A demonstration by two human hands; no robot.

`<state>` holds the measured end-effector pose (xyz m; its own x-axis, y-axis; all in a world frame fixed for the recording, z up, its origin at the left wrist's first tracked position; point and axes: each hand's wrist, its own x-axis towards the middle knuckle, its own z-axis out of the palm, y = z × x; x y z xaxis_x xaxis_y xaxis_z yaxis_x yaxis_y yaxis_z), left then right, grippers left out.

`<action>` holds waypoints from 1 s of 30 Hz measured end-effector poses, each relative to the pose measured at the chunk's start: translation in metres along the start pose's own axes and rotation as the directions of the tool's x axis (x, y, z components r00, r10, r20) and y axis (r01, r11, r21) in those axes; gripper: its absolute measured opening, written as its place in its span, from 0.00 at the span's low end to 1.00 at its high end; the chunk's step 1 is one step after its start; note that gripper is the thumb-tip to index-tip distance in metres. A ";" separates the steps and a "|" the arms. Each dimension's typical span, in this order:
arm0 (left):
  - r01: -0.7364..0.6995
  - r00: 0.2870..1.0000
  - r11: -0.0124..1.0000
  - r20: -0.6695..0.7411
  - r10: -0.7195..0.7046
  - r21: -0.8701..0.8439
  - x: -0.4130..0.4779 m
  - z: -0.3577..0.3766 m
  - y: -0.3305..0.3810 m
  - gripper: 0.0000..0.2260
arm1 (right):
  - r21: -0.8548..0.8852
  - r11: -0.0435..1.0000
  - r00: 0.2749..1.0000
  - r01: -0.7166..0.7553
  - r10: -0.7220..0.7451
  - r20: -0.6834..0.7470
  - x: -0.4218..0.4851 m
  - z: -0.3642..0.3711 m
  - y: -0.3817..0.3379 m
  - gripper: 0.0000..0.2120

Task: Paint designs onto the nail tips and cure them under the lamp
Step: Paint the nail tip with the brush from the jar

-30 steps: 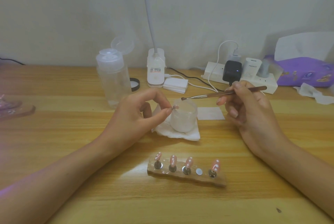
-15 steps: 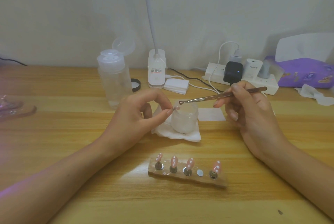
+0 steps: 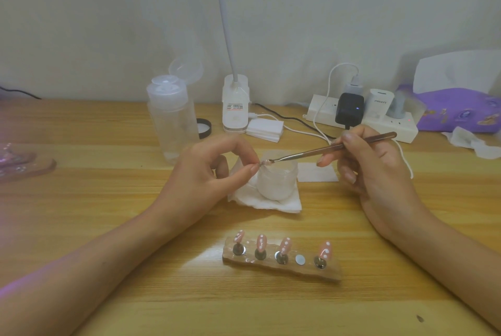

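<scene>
- The left hand pinches one small nail tip between thumb and forefinger, up off the table and just over the near rim of the jar.
- The right hand grips a thin brush like a pen. Its tip meets the pinched nail tip, and the handle slants up and to the right.
- The frosted jar sits on a white wipe between the two hands, directly under the brush tip. The left fingertips hide part of its rim.
- A small paper square lies flat just right of the jar, partly behind the right fingers.
- The holder lies nearest the camera, well apart from both hands. Four pink tips with white marks stand on it, and one bare disc shows between the third and fourth.
- A clear bottle with its flip cap open stands behind the left hand, with a black lid just beside it.
- The lamp stands at the back centre, and its neck rises out of view. A stack of white pads lies next to its base.
- A power strip with a black adapter sits behind the right hand. A white cable runs from it down behind that hand.
- A purple tissue pack lies at the far right.
</scene>
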<state>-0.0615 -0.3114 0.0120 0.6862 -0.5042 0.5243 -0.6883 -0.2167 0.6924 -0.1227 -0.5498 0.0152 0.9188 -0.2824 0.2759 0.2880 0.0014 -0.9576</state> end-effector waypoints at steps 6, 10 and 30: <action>-0.007 1.000 1.000 -0.003 0.007 -0.006 0.000 0.000 -0.001 0.04 | 0.006 0.998 0.997 0.058 -0.058 0.045 -0.001 0.001 -0.002 0.10; -0.008 1.000 1.000 -0.001 0.008 -0.001 0.000 0.000 -0.001 0.05 | 0.009 1.000 1.000 0.007 -0.006 -0.009 0.000 0.000 0.000 0.11; 0.013 1.000 1.000 -0.003 -0.013 -0.012 -0.001 0.001 -0.003 0.01 | 0.052 0.999 1.000 0.012 -0.013 0.023 0.001 -0.001 0.001 0.10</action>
<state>-0.0604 -0.3107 0.0086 0.6956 -0.4991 0.5168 -0.6767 -0.2134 0.7047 -0.1217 -0.5515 0.0148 0.9208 -0.2601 0.2906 0.3129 0.0476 -0.9486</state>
